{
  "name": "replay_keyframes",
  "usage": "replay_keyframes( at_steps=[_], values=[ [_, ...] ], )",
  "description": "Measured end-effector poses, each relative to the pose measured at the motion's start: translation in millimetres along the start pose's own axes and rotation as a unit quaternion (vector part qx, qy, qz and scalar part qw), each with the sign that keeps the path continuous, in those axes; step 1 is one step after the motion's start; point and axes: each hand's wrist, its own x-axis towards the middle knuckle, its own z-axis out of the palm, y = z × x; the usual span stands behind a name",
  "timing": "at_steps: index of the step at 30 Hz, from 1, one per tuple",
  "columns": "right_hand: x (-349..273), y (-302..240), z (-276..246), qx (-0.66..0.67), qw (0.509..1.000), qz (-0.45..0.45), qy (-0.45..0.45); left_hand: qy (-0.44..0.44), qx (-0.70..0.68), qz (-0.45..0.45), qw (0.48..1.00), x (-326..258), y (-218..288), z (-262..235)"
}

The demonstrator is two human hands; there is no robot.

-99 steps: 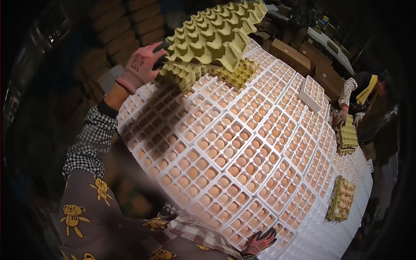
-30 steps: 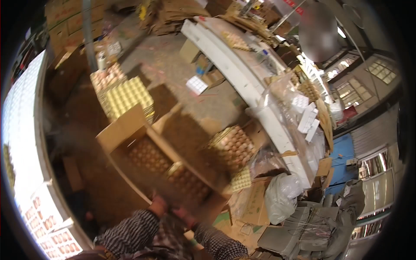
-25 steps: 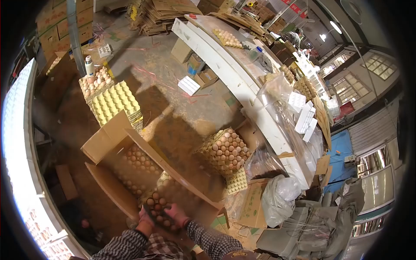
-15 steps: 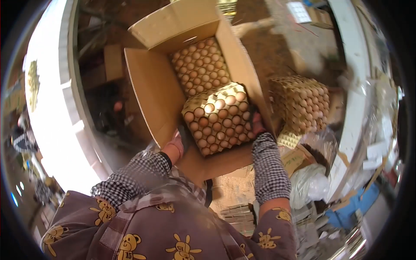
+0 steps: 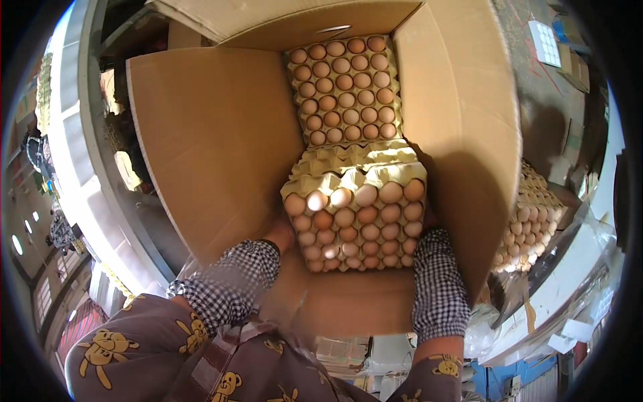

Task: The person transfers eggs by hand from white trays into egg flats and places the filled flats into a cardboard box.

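A stack of egg trays [image 5: 355, 234] filled with brown eggs sits in the near half of an open cardboard box [image 5: 221, 141], its layered side of eggs facing me. Behind it, in the box's far half, lies another full egg tray [image 5: 345, 90]. My left hand [image 5: 282, 236] is at the left side of the near stack, its fingers mostly hidden behind it. On the opposite side, my right hand [image 5: 431, 218] is pressed against the stack, largely covered by shadow and the checked sleeve. Between them, both hands grip the stack.
Outside the box on the right stands another stack of egg trays [image 5: 532, 224] with eggs. A white ledge [image 5: 556, 288] with plastic wrap runs along the right. To the left is a bright white frame [image 5: 100, 141]. The box's flaps stand open.
The box and its trays now look larger and nearer in view. Both hands have stayed at the sides of the near stack, which now looks straighter in the box.
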Motion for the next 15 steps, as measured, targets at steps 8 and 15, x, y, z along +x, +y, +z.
replay_keyframes(
  at_steps=[8, 15],
  values=[
    [20.8, -11.9, 2.1, 0.029, 0.999, -0.012, 0.013, 0.015, 0.124, 0.037, 0.992, 34.7, -7.8, -25.1],
    [1.0, -34.7, -7.7, 0.039, 0.997, -0.053, 0.037, 0.003, 0.114, 0.076, 0.990, 39.4, 11.4, -23.4]
  ],
)
